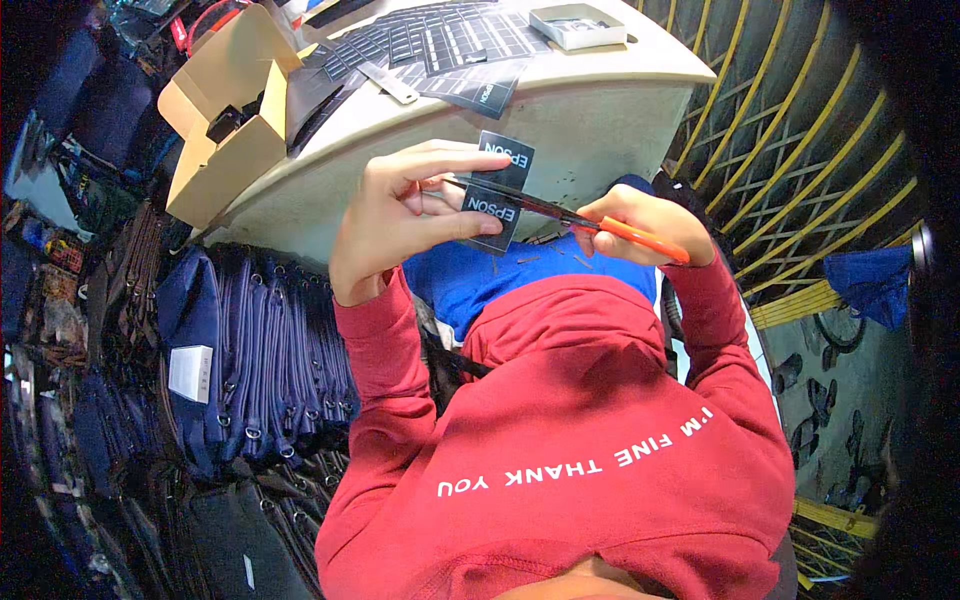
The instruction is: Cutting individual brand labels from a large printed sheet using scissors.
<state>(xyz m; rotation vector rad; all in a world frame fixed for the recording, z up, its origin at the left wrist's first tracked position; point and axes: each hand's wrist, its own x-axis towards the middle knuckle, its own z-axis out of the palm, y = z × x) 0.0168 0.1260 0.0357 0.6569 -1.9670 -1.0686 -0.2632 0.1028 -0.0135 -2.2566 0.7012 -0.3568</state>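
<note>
My left hand (385,210) pinches a small black label strip (508,152) with white lettering, thumb on the lower part and fingers on the upper. In my right hand (655,218) is a pair of scissors (645,240) with orange handles and dark blades. The blades reach leftward across the strip, between its two printed parts, with their tips close to my left fingers. Whether the strip is cut right through, I cannot tell. Both hands are held above my lap, in front of the table, and small dark scraps (530,260) lie on the blue cloth over my lap.
On the white table (640,75) lie several black label sheets (440,45), a flat pale tool (388,82) and a shallow white box (577,27). An open cardboard box (225,165) stands at its left. Dark blue bags (280,340) are stacked at left; a yellow folding gate (800,130) borders the right.
</note>
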